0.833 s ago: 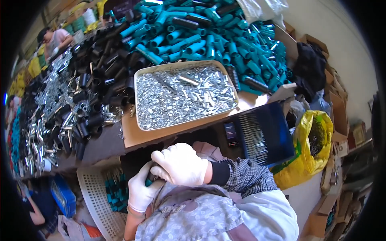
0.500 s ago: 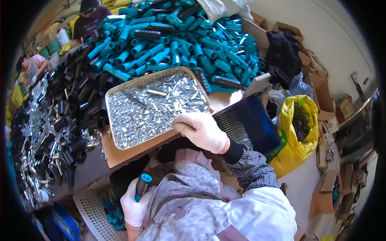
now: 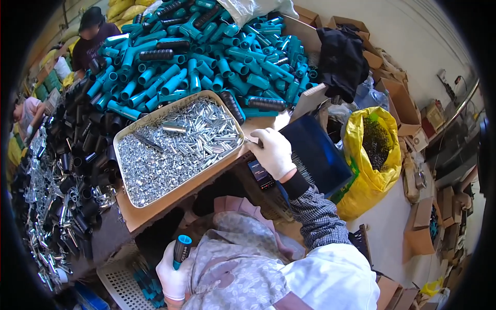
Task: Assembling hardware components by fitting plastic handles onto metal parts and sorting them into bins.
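Low in front of me, my left hand [image 3: 173,275] is gripped round a black handle [image 3: 181,253] with a teal rim, its round end facing up. My right hand [image 3: 274,153], in a white glove like the left, is just off the right edge of a cream tray [image 3: 170,198]. Its thumb and fingers are pinched on a small metal piece [image 3: 251,140]. Small silver metal parts [image 3: 160,165] fill the tray, with longer pins [image 3: 212,132] gathered toward its far right side.
Teal handles [image 3: 175,82] lie heaped behind the tray. Black tubes and metal parts [image 3: 64,206] are piled at left. On the right are a dark blue bin [image 3: 320,150], a phone [image 3: 261,174] and a yellow sack [image 3: 369,181]. A white basket [image 3: 121,284] stands below; two people are at far left.
The view has shifted, and the tray appears further left. My right hand has moved from over the tray's near right corner to beside its right edge. My left hand still grips the handle.
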The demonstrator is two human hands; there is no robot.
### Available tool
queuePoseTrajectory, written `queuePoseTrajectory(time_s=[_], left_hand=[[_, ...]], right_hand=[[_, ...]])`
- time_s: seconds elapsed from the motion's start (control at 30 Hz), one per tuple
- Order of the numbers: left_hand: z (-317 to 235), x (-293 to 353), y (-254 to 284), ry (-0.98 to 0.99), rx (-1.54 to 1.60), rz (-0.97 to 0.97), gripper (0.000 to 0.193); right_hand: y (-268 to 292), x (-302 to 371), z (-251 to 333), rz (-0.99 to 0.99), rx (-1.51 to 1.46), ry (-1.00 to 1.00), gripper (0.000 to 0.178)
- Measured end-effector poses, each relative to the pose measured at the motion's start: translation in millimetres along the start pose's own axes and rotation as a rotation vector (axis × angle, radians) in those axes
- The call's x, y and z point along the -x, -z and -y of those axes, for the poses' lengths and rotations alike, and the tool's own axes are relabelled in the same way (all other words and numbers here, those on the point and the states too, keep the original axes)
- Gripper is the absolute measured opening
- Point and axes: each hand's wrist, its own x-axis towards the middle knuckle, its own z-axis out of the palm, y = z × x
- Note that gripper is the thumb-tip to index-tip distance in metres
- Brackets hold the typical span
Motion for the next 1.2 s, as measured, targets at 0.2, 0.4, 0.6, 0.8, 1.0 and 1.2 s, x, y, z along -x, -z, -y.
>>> queuePoseTrajectory(time_s=[0.2, 0.4, 0.6, 0.8, 1.0, 1.2], left_hand=[[-15, 1, -5, 0.047, -0.006, 0.021, 0.05], [-17, 0, -9, 0.058, 0.012, 0.026, 0.051], [-17, -1, -11, -0.008, 0.03, -0.014, 0.048], [-9, -4, -11, -0.017, -0.018, 0.005, 0.052], [-24, -4, -10, 0.033, 0.045, 0.015, 0.055], [-26, -5, -3, 0.008, -0.006, 0.024, 0.05]], right_hand=[[-21, -7, -12, 0.058, 0.047, 0.008, 0.015], [-11, -13, -14, 0.158, 0.013, -0.03, 0.021], [1, -31, -42, -0.074, -0.083, 0.005, 0.012], [12, -52, -63, -0.337, 0.181, 0.193, 0.015], [4, -85, -72, 0.019, 0.301, 0.257, 0.05], [11, -91, -80, 0.101, 0.23, 0.246, 0.05]])
